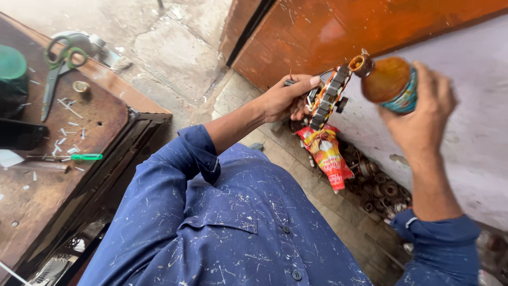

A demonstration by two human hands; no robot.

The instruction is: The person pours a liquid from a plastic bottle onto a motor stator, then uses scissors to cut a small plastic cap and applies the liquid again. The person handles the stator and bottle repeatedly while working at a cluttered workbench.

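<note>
The right hand grips an amber bottle with a blue label — tipped on its side, long axis roughly level, open neck pointing left. The neck touches the top of a wound metal core, tilted upright, which the left hand clasps. Scissors lie on the table.

A single head-mounted camera looks steeply down over the wearer's chest, close to both raised hands; the bench lies at frame left.

Soft even daylight, slight wide-angle edge distortion
</note>
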